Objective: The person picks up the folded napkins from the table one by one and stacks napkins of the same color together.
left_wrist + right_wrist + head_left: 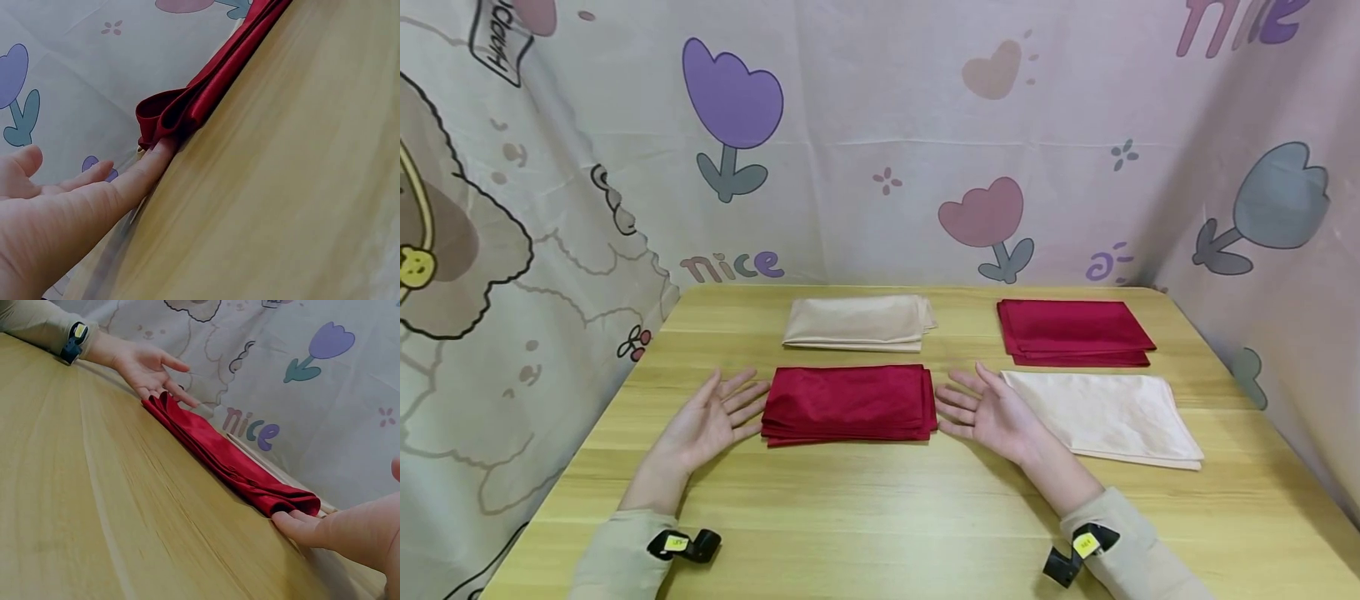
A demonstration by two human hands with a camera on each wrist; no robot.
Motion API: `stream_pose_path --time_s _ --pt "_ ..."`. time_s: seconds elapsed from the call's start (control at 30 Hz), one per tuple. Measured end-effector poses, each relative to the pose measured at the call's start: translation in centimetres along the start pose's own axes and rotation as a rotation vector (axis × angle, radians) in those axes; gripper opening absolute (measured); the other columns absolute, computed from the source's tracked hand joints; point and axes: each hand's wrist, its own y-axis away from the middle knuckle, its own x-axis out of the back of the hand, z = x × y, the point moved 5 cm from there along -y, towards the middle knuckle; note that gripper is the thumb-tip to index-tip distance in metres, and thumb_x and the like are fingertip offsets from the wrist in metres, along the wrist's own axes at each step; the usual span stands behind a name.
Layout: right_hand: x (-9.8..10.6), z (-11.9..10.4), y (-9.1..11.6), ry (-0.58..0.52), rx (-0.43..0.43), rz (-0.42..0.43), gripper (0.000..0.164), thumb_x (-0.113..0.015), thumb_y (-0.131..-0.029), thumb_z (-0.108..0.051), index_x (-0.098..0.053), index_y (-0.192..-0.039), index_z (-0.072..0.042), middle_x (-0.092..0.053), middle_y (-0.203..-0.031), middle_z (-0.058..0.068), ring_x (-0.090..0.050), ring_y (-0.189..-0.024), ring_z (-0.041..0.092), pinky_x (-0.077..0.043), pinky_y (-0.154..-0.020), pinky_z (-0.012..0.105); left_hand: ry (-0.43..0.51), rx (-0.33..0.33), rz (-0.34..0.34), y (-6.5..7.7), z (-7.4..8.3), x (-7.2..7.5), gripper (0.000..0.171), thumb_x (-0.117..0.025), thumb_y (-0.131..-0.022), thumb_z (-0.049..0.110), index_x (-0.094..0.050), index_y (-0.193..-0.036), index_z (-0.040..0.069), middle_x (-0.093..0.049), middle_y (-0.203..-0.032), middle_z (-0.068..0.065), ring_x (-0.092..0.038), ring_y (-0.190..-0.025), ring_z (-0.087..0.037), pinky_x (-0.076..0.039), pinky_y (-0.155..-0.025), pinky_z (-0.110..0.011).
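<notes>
A folded dark red cloth (848, 403) lies flat near the middle of the table, its layered folds showing along the front edge. At its left end my left hand (706, 418) rests palm up, fingers extended, the fingertips touching the cloth's side. My right hand (992, 414) mirrors it at the right end, palm up with straight fingers at the cloth's edge. In the left wrist view a finger (147, 172) meets the looped fold of the red cloth (194, 103). The right wrist view shows fingertips (294, 526) against the near end of the cloth (231, 456).
Behind the red cloth lies a folded beige cloth (853, 322). At the back right is another folded red cloth (1071, 329), with a cream cloth (1112, 412) in front of it, beside my right forearm. A printed curtain (865, 125) hangs behind the wooden table (850, 525).
</notes>
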Motion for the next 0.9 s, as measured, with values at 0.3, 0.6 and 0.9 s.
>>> stream_pose_path --time_s 0.3,0.6,0.9 --pt "0.1 0.4 -0.4 -0.023 -0.032 -0.041 0.065 -0.02 -0.106 -0.039 0.01 -0.156 -0.009 0.011 -0.163 0.02 0.005 -0.152 0.036 -0.006 -0.123 0.047 -0.047 -0.015 0.015 -0.4 -0.8 0.0 0.068 -0.016 -0.106 0.044 0.022 -0.152 0.011 -0.016 -0.161 -0.017 -0.054 -0.128 -0.02 -0.045 -0.106 -0.035" --pt "0.0 0.5 -0.8 -0.046 -0.051 -0.038 0.064 -0.022 -0.106 -0.035 0.009 -0.156 -0.009 0.012 -0.162 0.022 0.006 -0.151 0.037 -0.003 -0.123 0.047 -0.012 -0.02 -0.009 -1.2 -1.3 -0.6 0.067 -0.017 -0.106 0.042 0.016 -0.154 0.008 -0.055 -0.138 -0.008 -0.055 -0.127 -0.019 -0.046 -0.105 -0.033" --pt "-0.5 0.3 -1.5 -0.094 -0.053 -0.039 0.065 -0.025 -0.106 -0.034 0.009 -0.156 -0.011 0.015 -0.162 0.021 0.007 -0.151 0.039 -0.003 -0.123 0.045 -0.19 -0.047 0.073 -1.6 -1.2 -1.5 0.068 -0.016 -0.106 0.042 0.017 -0.154 0.006 -0.058 -0.132 0.0 -0.057 -0.122 -0.012 -0.046 -0.101 -0.026"
